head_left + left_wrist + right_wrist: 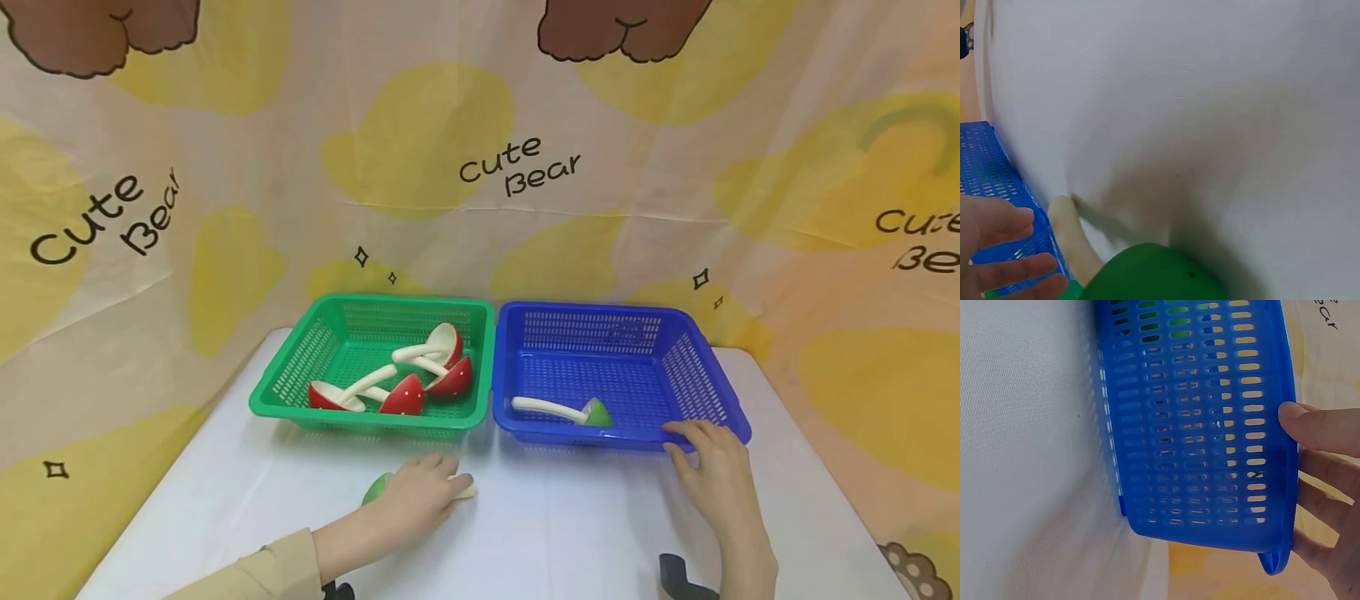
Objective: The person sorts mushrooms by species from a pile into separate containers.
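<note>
A toy mushroom with a green cap (377, 489) and a pale stem (1072, 240) lies on the white table in front of the baskets. My left hand (423, 496) hovers over it, covering its middle in the head view; in the left wrist view the fingers (1019, 269) are spread, apart from the stem. At the blue basket (581, 371), my right hand (716, 479) grips the front rim near the right corner, thumb outside and fingers over the edge. Inside that basket lies another green-capped mushroom (597, 413), its stem pointing left.
Left of the blue basket, close beside it, stands a green basket (262, 404) holding several red-capped mushrooms (405, 396) with white dots. Patterned cloth (420, 142) hangs behind and around the table (555, 517). A dark object (675, 575) shows near the right forearm.
</note>
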Tool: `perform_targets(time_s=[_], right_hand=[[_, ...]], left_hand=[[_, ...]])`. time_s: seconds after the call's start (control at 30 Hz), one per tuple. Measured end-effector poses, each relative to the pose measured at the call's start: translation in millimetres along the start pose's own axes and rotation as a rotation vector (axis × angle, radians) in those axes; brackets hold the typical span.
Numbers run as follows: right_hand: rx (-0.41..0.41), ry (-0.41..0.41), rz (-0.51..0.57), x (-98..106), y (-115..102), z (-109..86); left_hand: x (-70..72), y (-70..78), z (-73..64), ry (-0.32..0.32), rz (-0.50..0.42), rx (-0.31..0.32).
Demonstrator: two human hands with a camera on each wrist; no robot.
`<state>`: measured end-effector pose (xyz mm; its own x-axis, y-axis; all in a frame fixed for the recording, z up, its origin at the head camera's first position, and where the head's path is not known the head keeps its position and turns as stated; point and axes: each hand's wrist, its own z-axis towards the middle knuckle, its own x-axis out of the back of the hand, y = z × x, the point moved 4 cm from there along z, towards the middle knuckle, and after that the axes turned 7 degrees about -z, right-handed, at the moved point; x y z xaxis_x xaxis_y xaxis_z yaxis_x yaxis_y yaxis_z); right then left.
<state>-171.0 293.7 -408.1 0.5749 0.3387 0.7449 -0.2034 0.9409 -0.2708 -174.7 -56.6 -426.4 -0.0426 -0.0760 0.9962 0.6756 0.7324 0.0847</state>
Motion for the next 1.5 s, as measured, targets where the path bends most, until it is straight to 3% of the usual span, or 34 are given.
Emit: perform_targets(time_s=[0.23, 0.43, 0.83, 1.07, 1.27, 1.5], right_hand=[[-0.017, -0.007, 0.006, 0.6, 0.7, -0.6], [-0.026, -0.021, 0.012, 1.2, 0.0, -0.5], [-0.025, -0.016, 0.01, -0.1, 0.5, -0.2], [-0.019, -0.013, 0.01, -0.3, 0.1, 0.5], [-0.015, -0.013, 0.007, 0.2, -0.7, 0.9], [-0.025, -0.022, 0.002, 0.9, -0.4, -0.5]], left_hand=[[-12.8, -2.6, -6.3, 0.056, 0.153, -0.033], [-21.5, -5.3, -11.8, 0.067, 0.211, -0.029], [-22.9, -6.3, -16.2, 0.107, 0.222, -0.048], [-22.2, -5.9, -17.2, 0.093, 0.201, -0.052], [-17.7, -1.8, -13.8, 0.083, 0.153, -0.066], [-9.6, 5.3, -6.4, 0.13, 0.139, -0.115]])
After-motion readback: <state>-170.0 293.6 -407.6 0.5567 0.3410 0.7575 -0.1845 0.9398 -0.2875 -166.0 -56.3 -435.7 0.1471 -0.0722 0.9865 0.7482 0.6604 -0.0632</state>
